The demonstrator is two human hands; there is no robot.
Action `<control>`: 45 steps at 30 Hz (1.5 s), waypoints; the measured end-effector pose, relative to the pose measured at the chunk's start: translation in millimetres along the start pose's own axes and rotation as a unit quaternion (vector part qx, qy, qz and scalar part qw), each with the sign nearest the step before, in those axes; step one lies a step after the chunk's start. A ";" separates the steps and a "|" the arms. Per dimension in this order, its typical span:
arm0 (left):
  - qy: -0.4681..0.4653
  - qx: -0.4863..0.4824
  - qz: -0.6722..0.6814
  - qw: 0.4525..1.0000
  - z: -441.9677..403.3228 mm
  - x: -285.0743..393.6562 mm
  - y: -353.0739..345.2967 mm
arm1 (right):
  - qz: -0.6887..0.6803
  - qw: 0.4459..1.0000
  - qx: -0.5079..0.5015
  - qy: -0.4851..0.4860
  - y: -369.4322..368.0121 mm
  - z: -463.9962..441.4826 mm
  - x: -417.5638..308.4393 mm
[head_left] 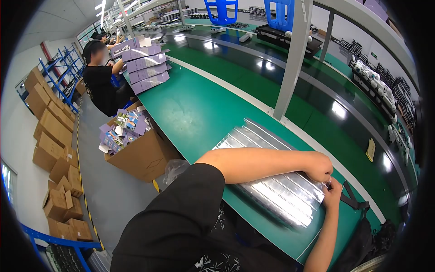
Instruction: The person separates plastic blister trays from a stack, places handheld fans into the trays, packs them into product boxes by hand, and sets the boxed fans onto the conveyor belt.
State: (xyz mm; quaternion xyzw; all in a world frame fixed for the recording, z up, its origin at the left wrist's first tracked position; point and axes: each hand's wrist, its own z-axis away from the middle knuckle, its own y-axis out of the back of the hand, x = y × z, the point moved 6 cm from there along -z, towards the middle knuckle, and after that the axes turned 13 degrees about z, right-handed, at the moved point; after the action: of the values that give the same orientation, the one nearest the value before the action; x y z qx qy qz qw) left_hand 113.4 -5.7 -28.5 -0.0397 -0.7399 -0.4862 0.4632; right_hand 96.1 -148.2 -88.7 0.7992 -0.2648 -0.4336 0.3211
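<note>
A stack of shiny, ribbed, clear-looking plastic sheets (290,196) lies on the green workbench (181,109). My left arm reaches across the stack, and my left hand (320,167) is closed at its far right end, fingers curled down. Close below it, my right hand (334,194) is also closed, its fingertips meeting those of the left at the stack's edge. A small dark spot shows between the fingertips, but what they pinch is hidden. Black straps (351,197) lie just to the right of my right hand.
Purple boxes (147,68) are piled at the bench's far end, where a co-worker (102,77) sits. An open carton (140,156) of purple packaging stands against the bench's left side. A grey post (294,63) rises along the bench's back edge, before a dark conveyor (335,106).
</note>
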 end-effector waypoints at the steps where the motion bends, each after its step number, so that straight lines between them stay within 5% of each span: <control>1: 0.000 0.000 0.000 1.000 0.3 0.4 0.1 | 0.000 1.000 0.000 0.000 -0.6 0.4 1.3; 45: -0.005 0.007 -0.009 1.000 -2.2 -2.7 -1.5 | 0.020 1.000 -0.015 0.001 3.2 0.3 3.2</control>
State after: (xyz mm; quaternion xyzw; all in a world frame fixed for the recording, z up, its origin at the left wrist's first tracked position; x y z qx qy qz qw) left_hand 115.6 -7.1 -31.2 -0.0320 -0.7462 -0.4849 0.4551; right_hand 97.0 -152.6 -88.1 0.7897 -0.2735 -0.4300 0.3416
